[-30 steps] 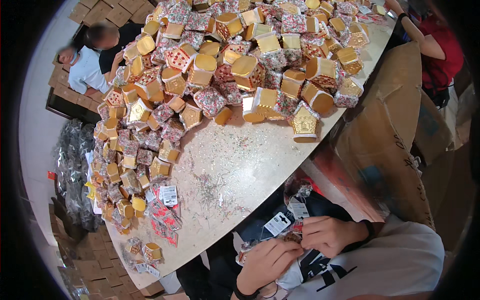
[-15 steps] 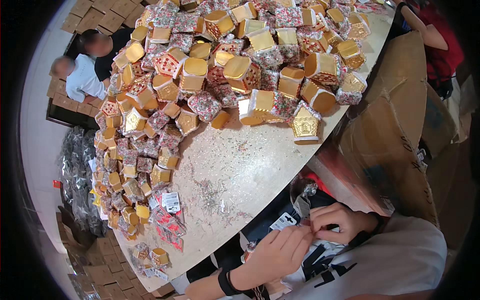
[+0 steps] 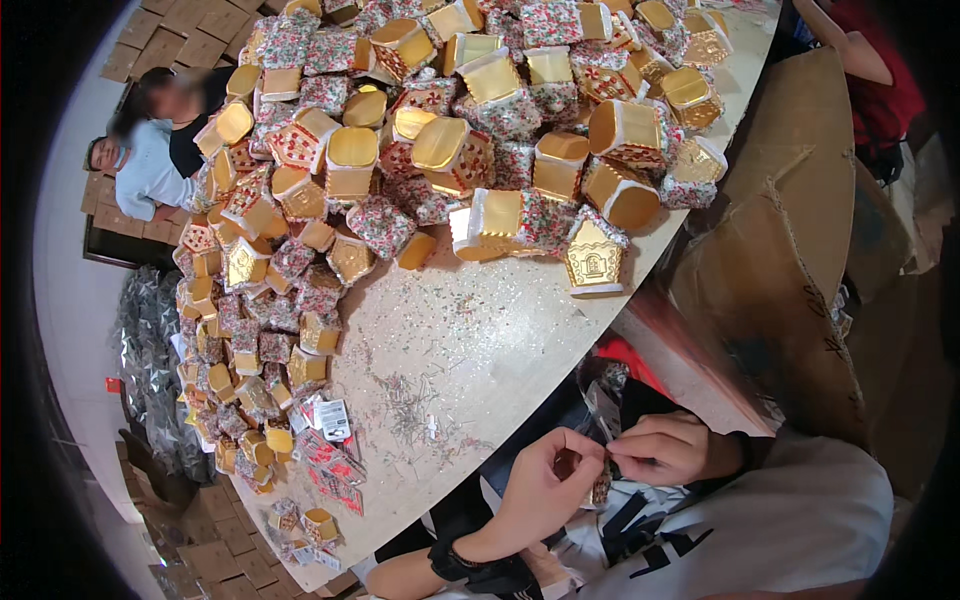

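Note:
Over my lap, in front of the table edge, my left hand is closed, thumb and forefinger curled together in a ring. My right hand is closed just beside it, fingertips pinched and nearly touching the left ones. Whatever lies between the fingertips is too small to make out. A thin pale card, seen almost edge-on, stands up just above the right fingertips. Below the hands, a small piece with a speckled surface shows partly; my left hand hides the rest.
Gold and sprinkle-covered house ornaments lie heaped on the table. Glitter and small bits are scattered there. Red packets and a white tag card lie at left. A big cardboard box stands right. Two people sit far left; another person's arm shows top right.
My left hand has turned and curled its fingers into a ring. The white hang tag that faced up beside it has gone from that spot. The view has shifted slightly.

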`<action>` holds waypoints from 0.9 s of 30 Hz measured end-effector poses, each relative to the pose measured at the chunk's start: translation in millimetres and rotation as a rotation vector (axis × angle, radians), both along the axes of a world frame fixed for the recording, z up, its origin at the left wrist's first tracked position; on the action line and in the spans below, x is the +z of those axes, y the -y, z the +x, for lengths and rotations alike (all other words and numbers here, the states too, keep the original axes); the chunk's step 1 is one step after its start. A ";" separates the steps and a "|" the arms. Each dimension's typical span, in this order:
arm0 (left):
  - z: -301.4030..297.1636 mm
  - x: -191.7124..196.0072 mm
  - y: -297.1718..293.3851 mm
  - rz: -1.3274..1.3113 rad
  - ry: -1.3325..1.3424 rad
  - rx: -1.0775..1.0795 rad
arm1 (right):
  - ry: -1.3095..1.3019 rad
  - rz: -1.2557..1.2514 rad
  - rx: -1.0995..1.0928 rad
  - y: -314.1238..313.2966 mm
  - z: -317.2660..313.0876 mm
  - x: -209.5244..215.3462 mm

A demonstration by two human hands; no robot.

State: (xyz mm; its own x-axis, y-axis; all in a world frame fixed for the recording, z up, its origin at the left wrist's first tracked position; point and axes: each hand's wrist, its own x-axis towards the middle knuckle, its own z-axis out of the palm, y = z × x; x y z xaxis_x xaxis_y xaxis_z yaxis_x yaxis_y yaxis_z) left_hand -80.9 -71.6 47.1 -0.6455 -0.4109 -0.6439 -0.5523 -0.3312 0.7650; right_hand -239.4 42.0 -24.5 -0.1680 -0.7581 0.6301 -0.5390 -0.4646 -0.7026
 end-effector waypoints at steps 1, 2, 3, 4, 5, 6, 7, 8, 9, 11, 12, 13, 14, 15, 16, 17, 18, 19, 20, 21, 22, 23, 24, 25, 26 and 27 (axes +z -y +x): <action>-0.5 -4.6 0.8 0.049 0.006 0.012 | -0.002 -0.016 -0.022 1.6 -0.4 0.3; -0.7 -6.9 1.7 0.095 0.011 0.021 | 0.007 0.017 -0.014 1.6 -2.0 1.9; -2.1 -7.3 2.0 0.119 0.019 0.014 | 0.017 0.050 -0.006 1.2 -3.6 4.3; -4.6 -7.6 2.8 0.143 0.026 0.009 | 0.028 0.083 0.004 1.3 -4.9 5.5; -7.3 -7.8 4.5 0.166 0.033 0.002 | 0.028 0.071 0.009 1.5 -6.2 3.9; -10.4 -7.4 8.6 0.197 0.016 -0.062 | 0.029 0.058 0.015 1.5 -7.6 0.6; -13.6 -6.6 15.3 0.229 -0.001 -0.124 | 0.031 0.047 0.023 2.0 -8.5 -1.6; -15.1 -3.8 21.1 0.257 -0.015 -0.186 | 0.039 0.037 0.044 2.0 -9.2 0.7; -14.9 -0.8 27.6 0.272 -0.005 -0.236 | 0.047 0.028 0.069 1.7 -10.1 3.8; -26.5 28.1 47.0 -0.196 -0.026 -0.369 | 0.071 -0.011 0.098 3.3 -11.7 6.4; -34.5 41.7 57.9 -0.611 -0.055 -0.449 | 0.090 -0.041 0.106 5.3 -11.3 6.3; -39.0 39.4 70.0 -1.028 -0.110 -0.408 | 0.110 -0.070 0.114 6.8 -10.6 5.7; -60.4 38.5 87.6 -1.391 -0.197 -0.442 | 0.140 -0.054 0.119 2.9 -17.6 6.9; -72.1 45.4 98.6 -1.670 -0.156 -0.447 | 0.198 -0.057 0.157 2.1 -18.4 8.8; -81.6 58.5 105.2 -1.778 -0.134 -0.496 | 0.258 -0.066 0.204 1.7 -16.6 12.5; -92.5 64.9 111.7 -1.878 -0.118 -0.548 | 0.272 -0.057 0.223 0.3 -16.0 10.8; -98.7 61.5 118.3 -1.930 -0.101 -0.573 | 0.307 -0.019 0.250 -1.7 -14.0 9.2; -105.1 53.3 123.9 -1.984 -0.086 -0.598 | 0.340 0.018 0.276 -4.8 -12.3 7.9; -109.6 47.9 127.9 -2.037 -0.068 -0.625 | 0.373 0.055 0.302 -7.5 -11.1 8.9; -113.0 44.1 131.6 -2.036 -0.033 -0.660 | 0.351 0.038 0.299 -6.3 -11.7 11.2; -112.2 38.5 134.9 -2.047 0.014 -0.662 | 0.329 0.020 0.298 -3.0 -12.7 15.4; -111.8 30.9 138.7 -2.057 0.058 -0.665 | 0.306 0.001 0.294 -0.7 -14.6 17.6; -108.7 27.0 140.6 -2.067 0.109 -0.668 | 0.285 0.004 0.282 -0.3 -15.7 18.6; -99.8 27.1 138.8 -2.156 0.041 -0.592 | 0.266 0.006 0.277 0.0 -16.1 19.7; -91.7 30.7 131.2 -2.173 -0.034 -0.499 | 0.243 0.011 0.262 -0.6 -18.0 19.7; -83.4 39.6 118.1 -2.187 -0.122 -0.408 | 0.252 0.023 0.253 -3.0 -20.3 17.2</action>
State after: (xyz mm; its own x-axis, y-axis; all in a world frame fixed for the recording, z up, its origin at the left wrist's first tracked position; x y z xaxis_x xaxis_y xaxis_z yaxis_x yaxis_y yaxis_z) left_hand -164.4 -189.7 86.6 -0.8458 -0.0913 0.5257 -0.2846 0.9106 -0.2997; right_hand -259.7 45.0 -7.3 -0.1209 -0.8090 0.5752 -0.2168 -0.5439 -0.8107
